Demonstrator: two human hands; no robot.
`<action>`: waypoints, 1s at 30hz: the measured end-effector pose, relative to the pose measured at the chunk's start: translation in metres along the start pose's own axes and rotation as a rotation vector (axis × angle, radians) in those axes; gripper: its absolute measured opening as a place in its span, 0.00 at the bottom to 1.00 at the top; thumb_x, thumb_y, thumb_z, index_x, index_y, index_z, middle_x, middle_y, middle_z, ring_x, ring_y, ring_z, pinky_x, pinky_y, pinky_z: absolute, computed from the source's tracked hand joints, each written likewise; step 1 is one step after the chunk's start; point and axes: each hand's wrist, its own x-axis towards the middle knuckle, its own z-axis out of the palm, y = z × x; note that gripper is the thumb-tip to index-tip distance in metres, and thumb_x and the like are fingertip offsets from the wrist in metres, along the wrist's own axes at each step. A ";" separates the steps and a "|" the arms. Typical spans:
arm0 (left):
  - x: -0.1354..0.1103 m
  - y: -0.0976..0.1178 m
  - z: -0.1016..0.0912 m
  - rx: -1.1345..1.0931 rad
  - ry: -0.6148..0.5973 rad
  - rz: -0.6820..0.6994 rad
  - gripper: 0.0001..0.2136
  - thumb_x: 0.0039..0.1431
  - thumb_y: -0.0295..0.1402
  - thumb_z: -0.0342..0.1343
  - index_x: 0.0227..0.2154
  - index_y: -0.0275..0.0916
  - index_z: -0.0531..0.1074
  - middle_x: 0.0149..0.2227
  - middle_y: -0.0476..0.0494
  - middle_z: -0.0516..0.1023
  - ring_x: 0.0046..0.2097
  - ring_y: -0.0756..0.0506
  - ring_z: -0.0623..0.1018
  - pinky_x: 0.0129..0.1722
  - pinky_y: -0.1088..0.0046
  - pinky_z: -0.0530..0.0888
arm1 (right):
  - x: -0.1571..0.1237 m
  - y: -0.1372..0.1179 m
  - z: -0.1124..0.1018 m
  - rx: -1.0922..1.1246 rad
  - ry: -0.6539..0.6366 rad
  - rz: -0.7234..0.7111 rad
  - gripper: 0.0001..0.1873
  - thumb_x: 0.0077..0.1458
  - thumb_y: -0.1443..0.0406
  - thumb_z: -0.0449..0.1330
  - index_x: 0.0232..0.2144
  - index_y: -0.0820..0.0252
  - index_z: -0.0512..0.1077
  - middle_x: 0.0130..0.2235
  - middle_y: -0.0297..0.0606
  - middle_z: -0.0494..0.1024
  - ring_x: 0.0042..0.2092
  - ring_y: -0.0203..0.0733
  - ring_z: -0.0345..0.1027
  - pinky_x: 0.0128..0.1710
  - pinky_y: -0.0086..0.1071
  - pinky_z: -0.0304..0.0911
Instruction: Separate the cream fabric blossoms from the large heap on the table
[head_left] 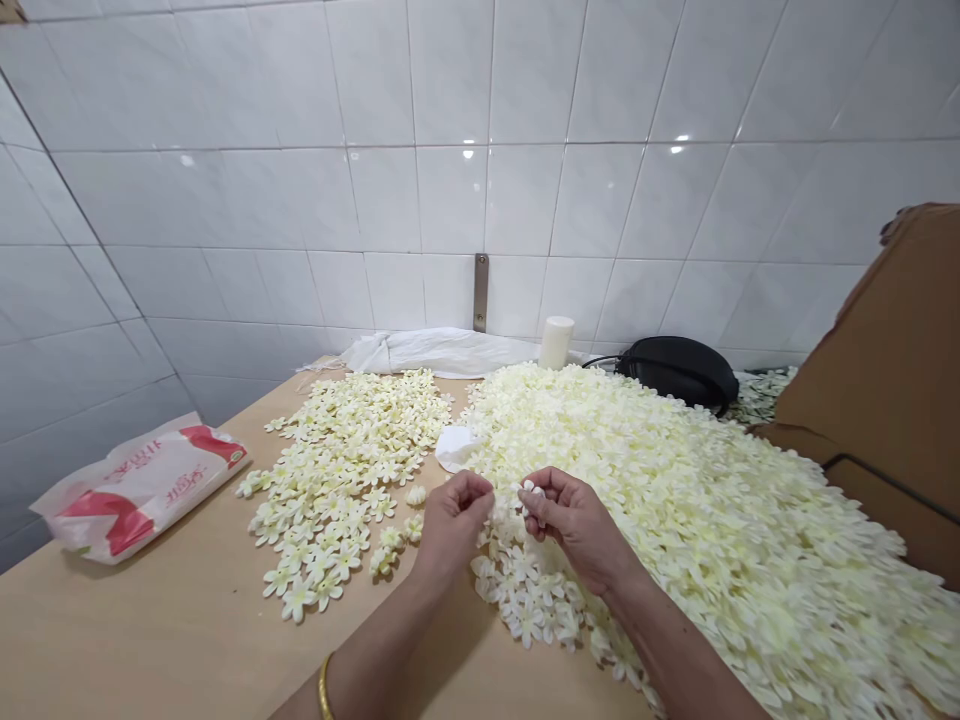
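My left hand (457, 515) is curled with its fingertips pinched together beside the flower heap; what they hold is too small to make out. My right hand (574, 520) pinches a small white artificial flower (531, 490) between thumb and fingers. Both hands hover close together over the wooden table (150, 620), at the near edge of a big heap of cream artificial flowers (675, 500). A thinner spread of separated flowers (345, 470) lies to the left of my left hand. A gold bangle (325, 688) sits on my left wrist.
A red-and-white plastic packet (139, 490) lies at the table's left edge. At the back stand a white cylinder (556, 342), a white plastic bag (442, 352) and a black pouch (679, 370). A brown cardboard box (877, 400) stands at the right. White tiled walls surround the table.
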 end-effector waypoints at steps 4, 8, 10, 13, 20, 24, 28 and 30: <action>-0.005 0.000 0.004 0.188 -0.063 0.109 0.13 0.51 0.40 0.48 0.20 0.34 0.65 0.23 0.47 0.64 0.27 0.52 0.63 0.24 0.78 0.60 | 0.002 0.001 0.000 0.002 0.077 -0.050 0.21 0.32 0.54 0.66 0.22 0.65 0.65 0.15 0.29 0.62 0.19 0.29 0.54 0.20 0.24 0.49; -0.007 0.003 0.006 0.184 -0.091 0.071 0.16 0.52 0.44 0.47 0.21 0.35 0.63 0.21 0.49 0.60 0.25 0.53 0.61 0.23 0.78 0.59 | 0.005 0.004 0.003 -0.020 0.129 -0.074 0.21 0.32 0.54 0.66 0.21 0.66 0.68 0.16 0.28 0.59 0.19 0.27 0.49 0.18 0.24 0.46; -0.007 0.003 0.007 0.157 -0.126 0.029 0.16 0.51 0.44 0.47 0.21 0.35 0.62 0.19 0.52 0.57 0.22 0.54 0.58 0.22 0.79 0.57 | 0.005 0.005 0.003 -0.040 0.128 -0.077 0.21 0.33 0.53 0.65 0.22 0.67 0.70 0.17 0.29 0.60 0.19 0.27 0.49 0.18 0.24 0.47; -0.007 0.003 0.009 0.118 -0.178 0.026 0.16 0.50 0.44 0.49 0.22 0.34 0.64 0.19 0.52 0.58 0.22 0.55 0.57 0.21 0.79 0.56 | 0.004 0.007 0.004 -0.097 0.098 -0.080 0.21 0.36 0.54 0.63 0.27 0.67 0.72 0.20 0.31 0.63 0.21 0.28 0.51 0.21 0.25 0.51; -0.004 -0.002 0.004 -0.030 -0.112 -0.058 0.14 0.47 0.42 0.53 0.19 0.35 0.61 0.19 0.51 0.61 0.22 0.54 0.61 0.24 0.79 0.61 | 0.002 0.006 0.000 -0.146 0.024 -0.110 0.20 0.41 0.60 0.61 0.38 0.65 0.69 0.26 0.33 0.66 0.27 0.33 0.61 0.29 0.28 0.58; 0.000 -0.007 0.001 -0.064 -0.070 -0.110 0.16 0.45 0.42 0.54 0.18 0.36 0.57 0.18 0.53 0.56 0.21 0.55 0.59 0.23 0.80 0.62 | 0.002 0.005 -0.003 -0.379 0.078 -0.166 0.13 0.47 0.61 0.56 0.33 0.65 0.69 0.22 0.33 0.65 0.25 0.35 0.60 0.26 0.29 0.57; 0.000 -0.010 0.002 0.042 -0.052 -0.069 0.15 0.46 0.40 0.52 0.17 0.36 0.54 0.17 0.55 0.52 0.20 0.56 0.56 0.20 0.80 0.58 | -0.002 0.001 -0.003 -0.758 0.185 -0.422 0.10 0.51 0.62 0.52 0.29 0.63 0.71 0.29 0.39 0.69 0.32 0.40 0.62 0.32 0.32 0.57; -0.001 -0.009 0.003 0.120 -0.036 -0.016 0.15 0.47 0.39 0.50 0.16 0.36 0.53 0.16 0.55 0.50 0.20 0.56 0.53 0.19 0.81 0.54 | -0.004 -0.001 -0.001 -0.828 0.231 -0.555 0.11 0.52 0.62 0.52 0.30 0.62 0.71 0.34 0.41 0.69 0.37 0.42 0.62 0.37 0.33 0.57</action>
